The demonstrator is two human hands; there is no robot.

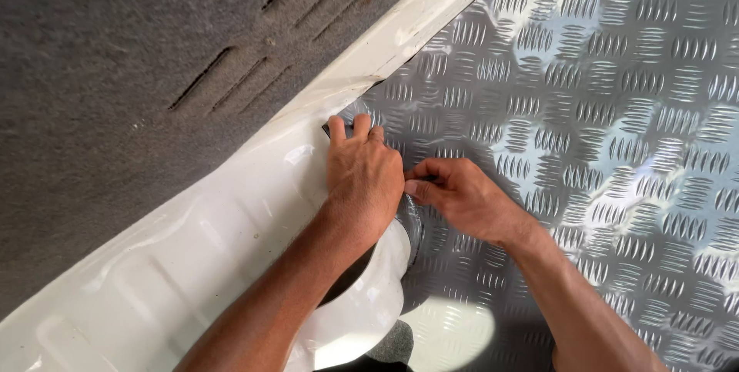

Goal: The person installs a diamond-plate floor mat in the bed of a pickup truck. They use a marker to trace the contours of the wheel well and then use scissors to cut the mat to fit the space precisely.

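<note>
Both hands [400, 183] press closed fingers against the checker plate [600, 110] edge.

Left hand [363, 179] pressing fingers flat at the edge of a ribbed metal sheet [600, 95], right hand [462, 199] pinching beside it, white painted panel [192, 241] left, grey carpet lining [115, 72] far left.

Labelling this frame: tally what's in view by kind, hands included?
Bare hands: 2, left hand and right hand
Silver ribbed checker-plate metal sheet: 1
Glossy white painted metal body panel: 1
Grey fuzzy carpet lining: 1
Total: 5
</note>
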